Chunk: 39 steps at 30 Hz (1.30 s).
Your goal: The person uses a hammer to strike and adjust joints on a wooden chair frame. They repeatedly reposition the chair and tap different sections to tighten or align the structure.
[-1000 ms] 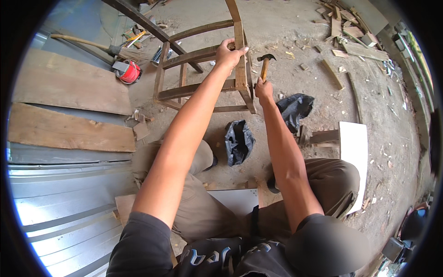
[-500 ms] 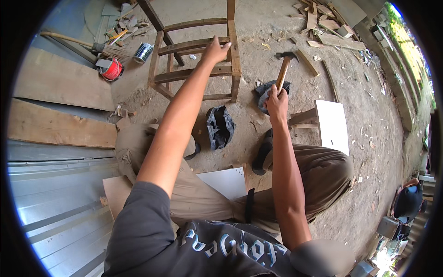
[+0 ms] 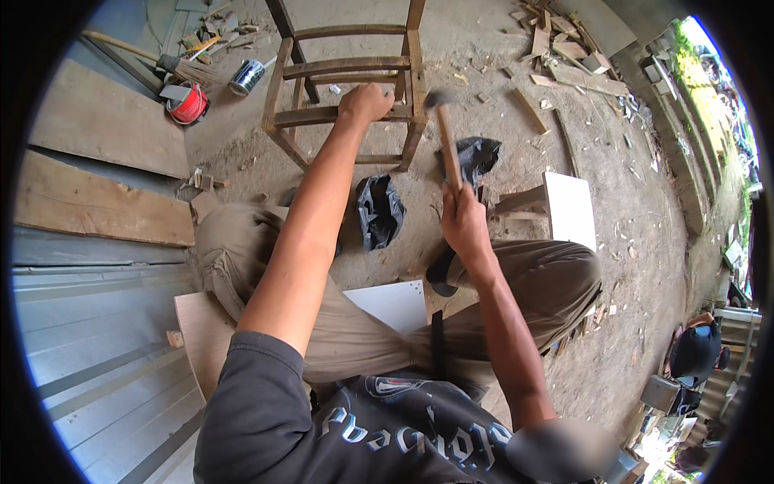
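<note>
A bare wooden chair frame without a seat stands in front of me. My left hand is closed over its near rail, the curled fingers partly hidden behind the knuckles. In my right hand is a claw hammer, gripped by the lower end of its wooden handle. The hammer's dark head is raised, blurred, and appears just right of the frame's right post. Between my legs, a crumpled black plastic bag stands open on the ground. A second black bag lies partly behind the hammer handle.
A small stool with a white top stands beyond my right knee. At the left are a red bucket, a metal can, a broom and leaning boards. Scrap wood is piled at the far right. A white panel lies below my legs.
My left hand has lowered from the frame's middle rail to the near one, its fingers now curled. The hammer has swung left, its head now close to the right post.
</note>
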Available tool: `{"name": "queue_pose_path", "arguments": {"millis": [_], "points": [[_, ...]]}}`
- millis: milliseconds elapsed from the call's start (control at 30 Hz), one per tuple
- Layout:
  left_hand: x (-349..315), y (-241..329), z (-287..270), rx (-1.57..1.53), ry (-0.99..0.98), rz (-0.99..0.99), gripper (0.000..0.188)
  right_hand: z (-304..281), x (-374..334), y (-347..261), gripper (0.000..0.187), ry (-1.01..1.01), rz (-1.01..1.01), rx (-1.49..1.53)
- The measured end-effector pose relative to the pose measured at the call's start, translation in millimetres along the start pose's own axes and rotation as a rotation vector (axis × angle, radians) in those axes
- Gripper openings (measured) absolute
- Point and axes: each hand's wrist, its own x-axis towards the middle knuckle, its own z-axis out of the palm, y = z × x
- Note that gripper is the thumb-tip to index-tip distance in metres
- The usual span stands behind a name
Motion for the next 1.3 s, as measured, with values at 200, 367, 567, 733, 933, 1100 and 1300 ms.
{"name": "queue_pose_path", "arguments": {"millis": [200, 367, 567, 733, 933, 1100, 1300], "points": [[-3.8, 1.0, -2.8, 0.015, -0.061, 0.007, 0.047, -7.3, 9.2, -27.4, 0.025, 0.038, -0.018, 0.082], [2.4, -3.5, -1.7, 0.019, -0.026, 0.034, 0.049, -5.4, 14.4, 3.8, 0.023, -0.019, -0.015, -0.075], [0.8, -2.2, 2.2, -0.004, -0.01, 0.032, 0.047, -4.6, 15.1, 10.5, 0.023, 0.012, -0.041, -0.039], [0.4, -2.9, 1.4, 0.006, 0.014, 0.048, 0.046, -4.1, 17.9, 1.6, 0.025, 0.059, -0.024, 0.03], [-4.2, -6.2, 1.9, 0.013, -0.008, 0.069, 0.047, -7.9, 24.0, -7.0, 0.027, -0.066, -0.027, 0.0], [-12.1, -5.0, 9.6, -0.016, 0.087, 0.077, 0.046, -6.5, 32.8, 12.6, 0.027, -0.137, 0.03, -0.125], [-11.8, 3.7, -0.7, 0.022, 0.081, 0.103, 0.044, -11.5, 23.4, 18.4, 0.03, -0.053, -0.071, -0.071]]}}
